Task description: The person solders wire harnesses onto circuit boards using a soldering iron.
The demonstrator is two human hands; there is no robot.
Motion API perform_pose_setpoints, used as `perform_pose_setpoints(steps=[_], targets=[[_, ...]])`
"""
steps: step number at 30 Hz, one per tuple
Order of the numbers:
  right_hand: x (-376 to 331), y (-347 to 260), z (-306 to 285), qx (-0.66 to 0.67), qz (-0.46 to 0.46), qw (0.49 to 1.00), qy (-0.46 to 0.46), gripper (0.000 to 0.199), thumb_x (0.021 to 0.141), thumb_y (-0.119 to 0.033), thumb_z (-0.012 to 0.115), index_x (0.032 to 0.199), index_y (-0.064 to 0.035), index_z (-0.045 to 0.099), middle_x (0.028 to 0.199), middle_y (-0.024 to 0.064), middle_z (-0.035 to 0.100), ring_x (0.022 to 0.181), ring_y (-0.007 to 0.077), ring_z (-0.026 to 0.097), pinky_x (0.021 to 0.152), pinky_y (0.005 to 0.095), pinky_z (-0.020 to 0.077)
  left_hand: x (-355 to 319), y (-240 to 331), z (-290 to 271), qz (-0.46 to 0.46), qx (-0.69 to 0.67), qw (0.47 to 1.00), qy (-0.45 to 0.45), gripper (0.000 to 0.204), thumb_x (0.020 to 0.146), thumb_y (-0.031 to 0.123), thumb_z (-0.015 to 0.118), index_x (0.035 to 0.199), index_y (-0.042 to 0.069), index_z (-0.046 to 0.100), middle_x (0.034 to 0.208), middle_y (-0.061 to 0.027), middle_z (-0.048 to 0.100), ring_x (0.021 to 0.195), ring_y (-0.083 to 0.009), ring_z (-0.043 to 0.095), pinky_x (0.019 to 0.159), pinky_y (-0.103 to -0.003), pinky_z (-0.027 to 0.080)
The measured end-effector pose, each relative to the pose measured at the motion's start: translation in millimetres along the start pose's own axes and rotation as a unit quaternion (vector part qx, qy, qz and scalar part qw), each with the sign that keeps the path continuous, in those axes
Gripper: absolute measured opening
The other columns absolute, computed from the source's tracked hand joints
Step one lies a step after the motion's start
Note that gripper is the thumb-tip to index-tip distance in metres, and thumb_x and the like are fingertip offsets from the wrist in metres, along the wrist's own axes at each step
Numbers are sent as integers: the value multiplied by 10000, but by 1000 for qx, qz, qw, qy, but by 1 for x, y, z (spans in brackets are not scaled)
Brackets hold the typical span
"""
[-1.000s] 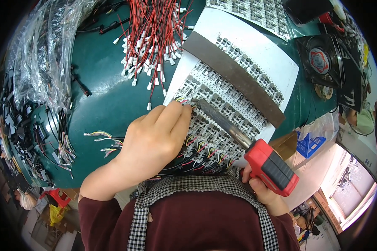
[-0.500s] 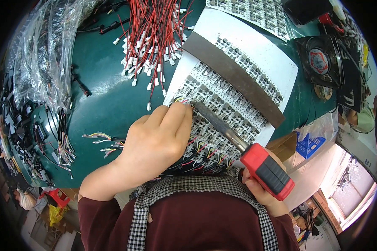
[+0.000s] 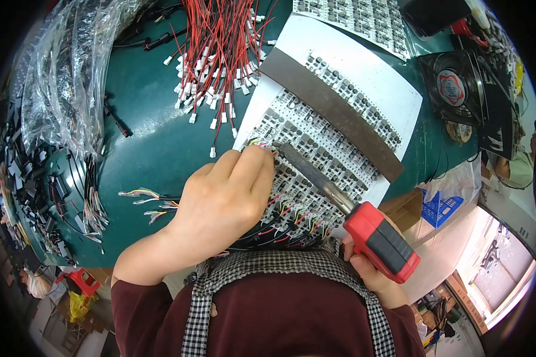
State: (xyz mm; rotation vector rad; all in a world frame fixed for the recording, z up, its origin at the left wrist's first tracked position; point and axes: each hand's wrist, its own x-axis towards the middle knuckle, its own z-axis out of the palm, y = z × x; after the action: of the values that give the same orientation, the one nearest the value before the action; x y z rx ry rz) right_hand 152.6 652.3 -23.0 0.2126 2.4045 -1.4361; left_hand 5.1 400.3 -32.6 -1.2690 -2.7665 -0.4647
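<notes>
My left hand (image 3: pixel 223 196) is closed in a pinch on thin coloured wires (image 3: pixel 258 142), whose tips show beyond the fingers at the left edge of a panel of small circuit boards (image 3: pixel 321 146). In my right hand (image 3: pixel 368 269) is a red and black soldering gun (image 3: pixel 382 241), its handle gripped from below. The gun's dark barrel slants up and left over the panel, its tip end close to my left fingertips. The exact contact there is hidden. Along the panel's near edge, several black cables with coloured wire ends (image 3: pixel 292 217) lie on the boards.
A dark flat bar (image 3: pixel 333 113) lies across the panel. Red wires with white connectors (image 3: pixel 214 65) are heaped at the back. Plastic bags (image 3: pixel 65 77) and black cables lie left on the green table (image 3: pixel 143 137). A square fan (image 3: pixel 452 86) stands right, a second board panel (image 3: pixel 363 21) behind.
The soldering gun has shifted very slightly, its tip a touch to the right. My left hand keeps its pinch at the same spot.
</notes>
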Motion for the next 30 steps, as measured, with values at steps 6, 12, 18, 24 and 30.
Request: perform_pose_setpoints(steps=[6, 12, 18, 24, 30], targets=[[6, -12, 5, 62, 34, 997, 29, 630, 683, -207, 802, 1218, 16, 556, 1095, 135, 652, 824, 232, 674, 728, 297, 525, -2, 1, 1, -3, 7, 1000, -2, 273, 644, 43, 601, 903, -42, 610, 798, -43, 460, 664, -120, 503, 492, -224, 430], [-5, 5, -1, -3, -8, 1000, 4, 533, 690, -164, 780, 1165, -7, 597, 1073, 117, 662, 844, 231, 679, 737, 293, 527, -2, 3, 2, -2, 20, 1000, 3, 250, 647, 42, 596, 886, -30, 606, 795, -41, 451, 662, -118, 498, 487, -221, 423], [-12, 5, 8, 27, 58, 996, 69, 443, 672, -87, 725, 1099, -15, 632, 1003, 100, 674, 865, 229, 680, 764, 286, 539, -1, 5, 1, -4, 40, 999, -4, 270, 652, 47, 600, 909, -34, 601, 803, -40, 451, 663, -117, 498, 487, -225, 424], [-10, -1, 6, -4, 29, 998, 57, 434, 663, -65, 714, 1090, -36, 640, 987, 104, 673, 856, 247, 677, 770, 302, 542, 0, 6, -1, -6, 57, 998, -15, 294, 661, 53, 597, 943, -28, 596, 805, -36, 453, 669, -118, 499, 491, -225, 424], [-10, 1, 5, 32, -2, 999, 41, 481, 689, -88, 736, 1139, 12, 600, 976, 103, 670, 835, 233, 675, 761, 296, 533, -3, 6, 2, 3, 74, 997, -15, 326, 660, 61, 601, 977, -18, 611, 816, -29, 474, 678, -113, 503, 499, -229, 421]])
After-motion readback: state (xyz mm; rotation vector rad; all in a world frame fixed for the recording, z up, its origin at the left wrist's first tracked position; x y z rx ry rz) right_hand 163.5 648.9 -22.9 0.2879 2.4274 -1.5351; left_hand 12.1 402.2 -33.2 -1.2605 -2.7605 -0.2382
